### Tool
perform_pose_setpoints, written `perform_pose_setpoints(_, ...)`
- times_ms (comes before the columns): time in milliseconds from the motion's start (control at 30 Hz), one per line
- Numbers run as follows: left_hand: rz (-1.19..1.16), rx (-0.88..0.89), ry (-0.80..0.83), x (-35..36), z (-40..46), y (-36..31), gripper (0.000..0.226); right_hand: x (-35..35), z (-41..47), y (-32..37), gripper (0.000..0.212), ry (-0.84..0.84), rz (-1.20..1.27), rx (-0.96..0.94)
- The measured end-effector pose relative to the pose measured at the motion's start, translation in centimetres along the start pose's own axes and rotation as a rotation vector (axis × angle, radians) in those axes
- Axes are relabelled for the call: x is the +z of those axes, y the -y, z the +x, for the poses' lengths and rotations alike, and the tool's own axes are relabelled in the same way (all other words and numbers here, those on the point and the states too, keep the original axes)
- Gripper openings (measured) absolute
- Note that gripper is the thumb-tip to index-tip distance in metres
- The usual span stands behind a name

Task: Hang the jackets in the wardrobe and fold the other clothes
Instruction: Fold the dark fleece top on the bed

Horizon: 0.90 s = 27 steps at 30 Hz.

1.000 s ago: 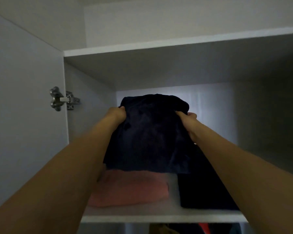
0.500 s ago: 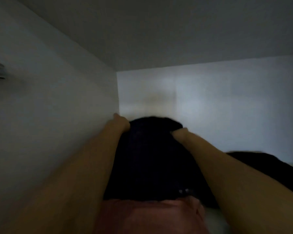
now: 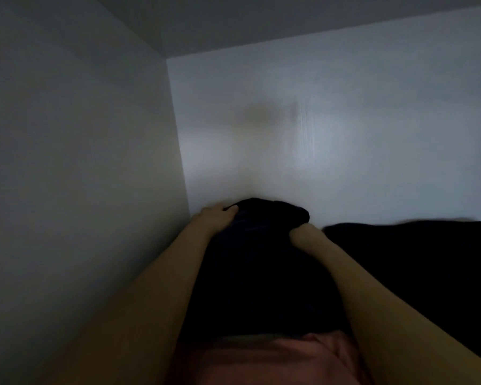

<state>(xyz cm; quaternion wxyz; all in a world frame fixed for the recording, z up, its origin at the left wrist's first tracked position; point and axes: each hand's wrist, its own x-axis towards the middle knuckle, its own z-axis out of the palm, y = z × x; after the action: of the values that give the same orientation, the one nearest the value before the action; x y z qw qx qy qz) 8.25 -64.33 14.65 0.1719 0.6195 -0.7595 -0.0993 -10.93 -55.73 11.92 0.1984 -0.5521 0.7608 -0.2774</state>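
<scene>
Two hands pushing a garment deep into the wardrobe.
Left hand (image 3: 215,218) and right hand (image 3: 303,234) are gripping the dark garment (image 3: 261,262), now lowered onto the pink stack (image 3: 261,359) at 6 o'clock; release is nearing.

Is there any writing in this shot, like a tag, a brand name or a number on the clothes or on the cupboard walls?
None: no word, label, brand or number can be read anywhere in this dim view.
The folded dark navy garment, gripped by the left hand and the right hand, shows no visible tag or print.
The folded pink garment, the second dark garment and the white wardrobe back wall are also bare of text.
</scene>
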Motion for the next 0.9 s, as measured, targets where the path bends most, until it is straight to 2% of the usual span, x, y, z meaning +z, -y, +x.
perform_pose_setpoints(167, 0.082, 0.003, 0.034, -1.2, -1.4, -1.2, 0.062, -1.0, -1.4, 1.5, 0.040, 0.119, -0.070, -0.015)
perform_pose_setpoints(267, 0.208, 0.050, -0.057, -3.7, -3.6, -2.5, 0.051, -3.3, -3.7, 2.1, 0.045, 0.129, -0.030, -0.093)
perform_pose_setpoints(300, 0.247, 0.061, -0.144, -4.7, -4.6, -3.1, 0.046, -4.4, -5.1, 2.4, 0.044, 0.105, 0.004, -0.124)
perform_pose_setpoints(367, 0.174, 0.110, -0.327, -6.5, -7.2, -5.2, 0.039, -7.1, -8.3, 2.1, 0.033, -0.057, 0.079, -0.150)
perform_pose_setpoints(400, 0.100, 0.163, -0.388, -7.1, -8.5, -6.6, 0.037, -8.7, -10.1, 1.7, 0.034, -0.131, 0.078, -0.161)
perform_pose_setpoints(467, 0.006, 0.293, -0.450, -7.4, -11.6, -10.3, 0.035, -11.9, -13.7, -0.1, 0.048, -0.247, -0.007, -0.176)
perform_pose_setpoints(633, 0.042, 0.607, -0.459, -4.5, -20.6, -20.4, 0.041, -19.6, -23.3, -8.3, 0.053, -0.454, -0.187, -0.068)
perform_pose_setpoints(900, 0.048, 1.017, -0.398, 1.9, -35.8, -34.8, 0.042, -27.1, -43.4, -19.6, 0.058, -0.606, -0.375, 0.244)
